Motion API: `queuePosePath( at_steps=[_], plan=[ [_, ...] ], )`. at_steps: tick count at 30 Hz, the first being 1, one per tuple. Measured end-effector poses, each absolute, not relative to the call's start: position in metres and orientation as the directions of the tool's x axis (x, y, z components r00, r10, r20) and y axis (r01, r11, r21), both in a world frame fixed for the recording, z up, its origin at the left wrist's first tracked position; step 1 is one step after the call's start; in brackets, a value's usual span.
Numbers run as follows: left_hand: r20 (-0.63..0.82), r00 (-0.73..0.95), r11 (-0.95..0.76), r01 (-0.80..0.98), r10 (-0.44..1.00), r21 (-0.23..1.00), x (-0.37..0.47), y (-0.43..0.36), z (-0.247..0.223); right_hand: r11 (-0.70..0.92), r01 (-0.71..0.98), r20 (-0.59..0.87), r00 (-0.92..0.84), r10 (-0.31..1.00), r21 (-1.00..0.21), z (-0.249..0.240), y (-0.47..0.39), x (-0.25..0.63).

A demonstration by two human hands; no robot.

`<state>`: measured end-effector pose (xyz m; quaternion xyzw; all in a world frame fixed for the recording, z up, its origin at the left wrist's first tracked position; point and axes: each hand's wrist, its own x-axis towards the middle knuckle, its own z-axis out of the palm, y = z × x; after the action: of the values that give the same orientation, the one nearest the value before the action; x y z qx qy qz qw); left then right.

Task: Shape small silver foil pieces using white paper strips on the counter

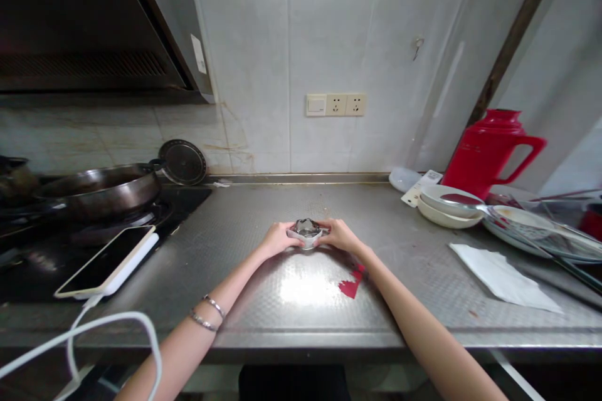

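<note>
A small clear glass-like dish with a pale band around its lower part stands on the metal counter, in front of the wall. My left hand grips its left side, fingers curved round it. From the right, my right hand holds the other side in the same way. Both thumbs press on the near face. A torn red piece lies on the counter below my right hand, beside my right forearm.
On the left are a pan on the stove, a round lid and a phone with a white cable. On the right stand a red jug, stacked bowls, plates with utensils and a white tissue.
</note>
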<state>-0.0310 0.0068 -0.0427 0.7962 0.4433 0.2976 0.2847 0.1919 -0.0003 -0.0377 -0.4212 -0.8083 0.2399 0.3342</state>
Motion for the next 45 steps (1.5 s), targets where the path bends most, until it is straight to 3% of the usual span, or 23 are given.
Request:
queuePosePath(
  at_steps=[23, 29, 37, 41, 45],
  plan=[
    [0.213, 0.433, -0.445, 0.555, 0.876, 0.703, -0.031, 0.005, -0.042, 0.522, 0.537, 0.319, -0.429, 0.845, -0.663, -0.040, 0.000, 0.191],
    [0.223, 0.436, -0.466, 0.601, 0.872, 0.649, -0.031, 0.002, -0.041, 0.444, 0.638, 0.271, -0.356, 0.894, -0.629, -0.034, 0.003, 0.204],
    [0.179, 0.367, -0.398, 0.704, 0.913, 0.588, -0.035, 0.006, -0.047, 0.477, 0.636, 0.183, -0.473, 0.862, -0.607, -0.023, -0.002, 0.207],
    [0.179, 0.383, -0.413, 0.713, 0.906, 0.567, -0.040, 0.001, -0.035, 0.526, 0.593, 0.278, -0.462, 0.842, -0.609, -0.015, -0.007, 0.202],
    [0.354, 0.307, -0.465, 0.665, 0.883, 0.585, -0.043, -0.006, -0.015, 0.547, 0.533, 0.421, -0.349, 0.837, -0.646, -0.007, -0.011, 0.199]
  ],
)
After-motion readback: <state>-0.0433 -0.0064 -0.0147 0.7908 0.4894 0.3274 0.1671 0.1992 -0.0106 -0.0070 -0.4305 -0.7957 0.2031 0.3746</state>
